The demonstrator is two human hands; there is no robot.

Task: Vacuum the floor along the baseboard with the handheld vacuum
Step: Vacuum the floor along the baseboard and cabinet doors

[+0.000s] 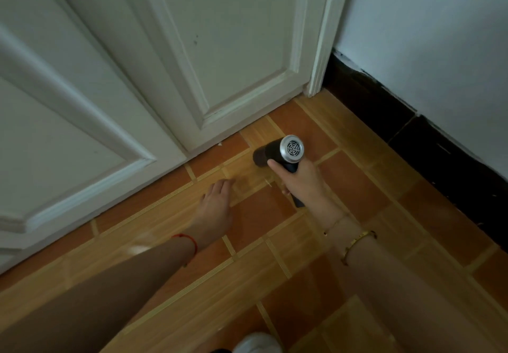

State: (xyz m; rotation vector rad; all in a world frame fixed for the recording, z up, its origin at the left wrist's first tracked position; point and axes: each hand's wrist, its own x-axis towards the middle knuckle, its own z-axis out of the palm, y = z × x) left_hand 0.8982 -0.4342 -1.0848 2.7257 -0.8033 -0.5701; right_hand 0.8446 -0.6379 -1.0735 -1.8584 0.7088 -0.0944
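Note:
A small black handheld vacuum (277, 150) with a silver vented rear cap points its nozzle down-left at the orange tiled floor (357, 176), close to the foot of a white panelled door. My right hand (299, 180) is wrapped around its handle. My left hand (215, 201) rests flat on the floor, fingers together and stretched forward, to the left of the vacuum and apart from it. A black baseboard (406, 121) runs along the white wall at the right.
White double doors (165, 64) fill the upper left, their bottom edge meeting the floor. A door frame post (320, 58) stands at the corner by the baseboard. A white shoe tip (257, 344) shows at the bottom edge. A small white speck (220, 144) lies by the door.

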